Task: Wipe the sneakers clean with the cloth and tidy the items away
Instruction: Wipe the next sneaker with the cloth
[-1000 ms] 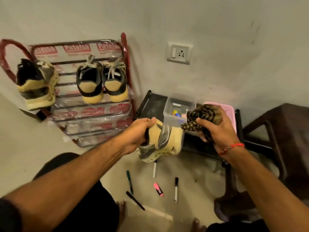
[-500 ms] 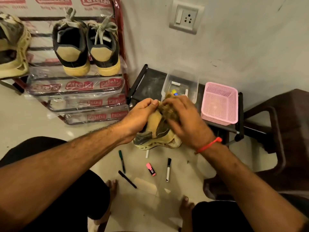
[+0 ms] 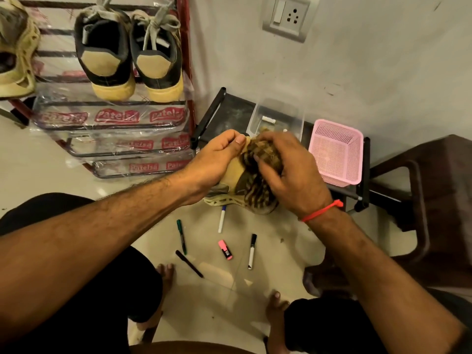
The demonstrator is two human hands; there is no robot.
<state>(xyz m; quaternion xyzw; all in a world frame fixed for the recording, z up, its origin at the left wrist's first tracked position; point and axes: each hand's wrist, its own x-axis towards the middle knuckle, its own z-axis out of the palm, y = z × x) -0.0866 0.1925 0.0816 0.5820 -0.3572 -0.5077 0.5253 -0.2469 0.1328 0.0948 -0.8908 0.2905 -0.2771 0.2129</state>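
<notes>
The left hand (image 3: 217,159) gripped the sneaker (image 3: 233,177) while right-hand fingers (image 3: 268,169) curled round the cloth (image 3: 260,154) pressed on it, above pens (image 3: 222,221) scattered on the floor (image 3: 268,241).

Dim, warm yellowish light; wall (image 3: 357,72) evenly lit, soft shadows. Glare on the plastic-wrapped shoe rack (image 3: 115,118) left of the wall socket (image 3: 288,16). Right hand (image 3: 286,169) below the socket motion-blurred; wide-angle bending at frame edges.

The left hand (image 3: 217,159) grips a tan sneaker (image 3: 236,175) while the right hand (image 3: 286,172) presses a patterned cloth (image 3: 260,154) onto it, above markers (image 3: 221,219) scattered on the floor (image 3: 63,169).
</notes>
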